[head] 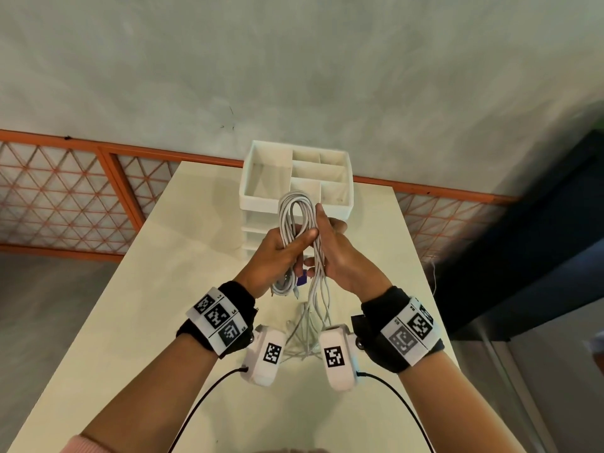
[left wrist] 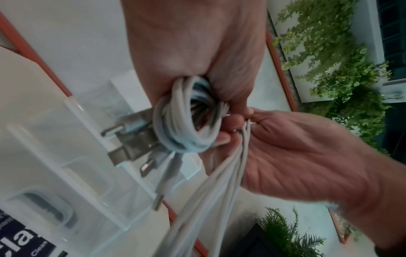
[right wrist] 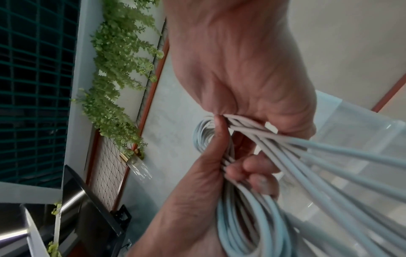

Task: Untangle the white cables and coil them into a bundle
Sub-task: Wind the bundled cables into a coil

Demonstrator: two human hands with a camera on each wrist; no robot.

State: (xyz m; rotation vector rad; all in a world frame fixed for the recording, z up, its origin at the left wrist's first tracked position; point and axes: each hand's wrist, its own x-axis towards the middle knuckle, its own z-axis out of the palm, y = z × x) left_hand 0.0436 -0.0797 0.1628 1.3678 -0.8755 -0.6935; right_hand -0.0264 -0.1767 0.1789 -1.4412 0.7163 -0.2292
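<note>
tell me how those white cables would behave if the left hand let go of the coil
Probably floppy: the loose strands below the right hand hang limp toward the table. The coil likely springs open, since only the left hand grips its loops.

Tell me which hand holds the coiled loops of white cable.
The left hand: it grips the coil, while the right hand holds only the straight hanging strands.

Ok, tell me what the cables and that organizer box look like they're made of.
White cables: apparently a smooth, matte rubbery plastic jacket; they bend in soft loops. Their plug tips look like bare grey metal. Organizer box: seemingly rigid white plastic with thin, straight dividers; the exact kind is unclear.
</note>
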